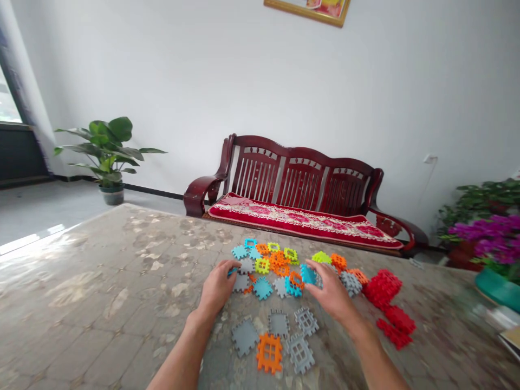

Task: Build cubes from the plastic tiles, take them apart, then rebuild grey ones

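A pile of flat, toothed plastic building tiles [276, 260] in blue, orange, green and grey lies on a marble-patterned table [101, 292]. My left hand [217, 287] rests at the pile's left edge, fingers curled on a blue tile [233, 270]. My right hand [331, 292] reaches in from the right, its fingers pinching another blue tile [309, 274]. Closer to me lie several grey tiles [280, 324] and one orange tile [269, 352].
A heap of red tiles [385, 295] sits to the right of my right hand. A teal dish [498, 287] and purple flowers [491, 230] stand at the table's right edge. Behind the table are a dark wooden bench [300, 189] and a potted plant [108, 157].
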The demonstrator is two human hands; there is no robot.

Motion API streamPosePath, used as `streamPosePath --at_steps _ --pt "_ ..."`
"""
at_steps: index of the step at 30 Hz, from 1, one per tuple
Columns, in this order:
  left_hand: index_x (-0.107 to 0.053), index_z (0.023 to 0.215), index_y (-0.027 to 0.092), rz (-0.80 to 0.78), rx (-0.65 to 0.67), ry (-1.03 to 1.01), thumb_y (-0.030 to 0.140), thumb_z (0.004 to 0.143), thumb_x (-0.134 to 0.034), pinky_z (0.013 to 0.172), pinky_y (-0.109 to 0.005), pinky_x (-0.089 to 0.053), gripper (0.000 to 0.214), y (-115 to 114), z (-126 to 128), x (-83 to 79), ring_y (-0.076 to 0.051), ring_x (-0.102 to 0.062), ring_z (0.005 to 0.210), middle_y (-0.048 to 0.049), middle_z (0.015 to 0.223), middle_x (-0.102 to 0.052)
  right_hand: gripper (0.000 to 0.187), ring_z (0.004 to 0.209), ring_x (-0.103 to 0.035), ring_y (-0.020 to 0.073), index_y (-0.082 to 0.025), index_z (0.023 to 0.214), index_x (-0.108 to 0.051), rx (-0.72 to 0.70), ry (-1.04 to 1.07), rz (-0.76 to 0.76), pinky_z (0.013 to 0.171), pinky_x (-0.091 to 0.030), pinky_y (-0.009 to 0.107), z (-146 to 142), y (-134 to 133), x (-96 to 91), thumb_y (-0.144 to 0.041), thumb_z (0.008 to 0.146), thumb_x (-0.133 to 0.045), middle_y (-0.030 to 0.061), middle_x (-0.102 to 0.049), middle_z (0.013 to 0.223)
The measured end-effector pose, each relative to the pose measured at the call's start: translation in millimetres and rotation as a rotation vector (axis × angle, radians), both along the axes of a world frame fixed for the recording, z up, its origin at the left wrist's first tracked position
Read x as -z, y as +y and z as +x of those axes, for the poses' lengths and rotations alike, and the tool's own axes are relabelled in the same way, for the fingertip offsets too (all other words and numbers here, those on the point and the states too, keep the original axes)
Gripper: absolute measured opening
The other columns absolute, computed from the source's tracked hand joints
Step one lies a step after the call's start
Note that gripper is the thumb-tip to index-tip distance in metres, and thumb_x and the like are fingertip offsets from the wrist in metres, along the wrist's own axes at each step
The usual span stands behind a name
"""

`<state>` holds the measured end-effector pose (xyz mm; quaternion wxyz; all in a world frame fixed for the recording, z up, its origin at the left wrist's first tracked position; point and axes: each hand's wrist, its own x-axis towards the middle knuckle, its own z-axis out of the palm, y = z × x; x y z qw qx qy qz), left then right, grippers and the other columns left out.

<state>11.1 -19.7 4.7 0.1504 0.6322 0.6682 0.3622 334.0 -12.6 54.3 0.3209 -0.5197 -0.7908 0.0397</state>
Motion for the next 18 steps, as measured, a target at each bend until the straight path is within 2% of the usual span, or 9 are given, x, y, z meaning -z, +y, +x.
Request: streamPosePath --at_steps 4,7,11,14,18 --pt "-0.069 0.103 0.025 -0.010 -0.004 0.021 0.016 0.082 -0.048 0.095 -0.026 -0.047 0.031 -1 1 -3.2 -0.017 -0.064 0.107 -0.0017 0.116 -0.069 0.057 0.110 -0.061 0.0246 -0.023 0.129 -0.057 0.073 0.013 0.003 0.099 -0.045 0.045 58 0 10.6 -0.022 0.072 -0.057 0.0082 -0.067 0.118" --pt "-0.069 0.104 0.024 -0.036 -0.003 0.024 0.015 0.082 -0.047 0.097 -0.027 -0.046 0.032 -2 1 -5.6 -0.017 -0.064 0.106 -0.0020 0.117 -0.069 0.060 0.109 -0.061 0.0252 -0.021 0.131 -0.055 0.092 -0.003 -0.011 0.099 -0.045 0.046 77 -2 20.8 -0.021 0.072 -0.056 0.0094 -0.068 0.117" --pt "-0.069 0.103 0.024 -0.042 0.003 0.034 0.014 0.082 -0.047 0.097 -0.027 -0.046 0.032 -2 0 -5.0 -0.017 -0.064 0.106 -0.0018 0.118 -0.068 0.061 0.111 -0.060 0.0257 -0.022 0.129 -0.058 0.163 -0.035 -0.101 0.101 -0.043 0.044 79 -6 23.7 -0.019 0.068 -0.057 0.0083 -0.069 0.116" --pt "-0.069 0.102 0.024 -0.024 0.008 0.039 0.015 0.081 -0.048 0.097 -0.027 -0.046 0.031 0 -1 -2.9 -0.017 -0.064 0.107 -0.0018 0.116 -0.069 0.060 0.117 -0.057 0.0252 -0.022 0.127 -0.061 0.197 -0.055 -0.144 0.105 -0.040 0.041 75 -9 15.4 -0.020 0.067 -0.056 0.0076 -0.066 0.123" --pt "-0.070 0.101 0.025 -0.012 -0.004 0.027 0.016 0.081 -0.049 0.096 -0.027 -0.046 0.031 1 -1 0.1 -0.017 -0.065 0.105 -0.0015 0.115 -0.069 0.048 0.117 -0.057 0.0254 -0.022 0.118 -0.066 0.177 -0.024 -0.121 0.105 -0.040 0.042 62 -12 4.3 -0.024 0.073 -0.053 0.0067 -0.067 0.123"
